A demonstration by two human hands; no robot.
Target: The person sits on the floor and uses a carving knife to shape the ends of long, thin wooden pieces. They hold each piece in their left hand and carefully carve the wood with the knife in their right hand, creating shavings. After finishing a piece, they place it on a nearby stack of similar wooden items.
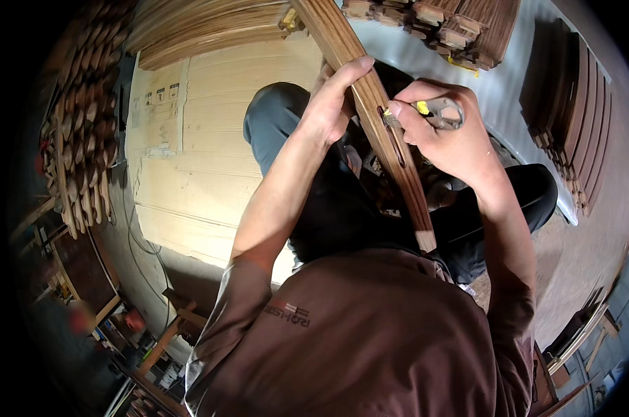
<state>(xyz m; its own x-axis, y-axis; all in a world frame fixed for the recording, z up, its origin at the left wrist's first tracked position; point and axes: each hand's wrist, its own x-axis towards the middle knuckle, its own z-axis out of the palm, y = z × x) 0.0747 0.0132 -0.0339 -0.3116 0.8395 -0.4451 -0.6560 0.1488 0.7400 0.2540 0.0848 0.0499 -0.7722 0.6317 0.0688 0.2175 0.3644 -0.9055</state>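
Note:
A long brown wooden bar (332, 36) slants across my lap, its near end close to my shirt. My left hand (332, 104) is closed around its left side, with the thumb over the top face. Narrow slots (399, 151) are cut into that face. Closed in my right hand (457, 142) is a short hand tool (441, 113) with a rounded, greyish, partly see-through handle and a yellow patch. Its small tip meets the bar at the upper slot. My fingers hide much of the tool, so its exact kind is unclear.
Cardboard (210, 132) covers the surface at left, with long wooden strips (210, 31) behind it. Stacked wooden pieces (460, 31) lie at the far right on a pale sheet. Dark curved slats (572, 118) lie further right. Turned wooden pieces (85, 132) are piled at far left.

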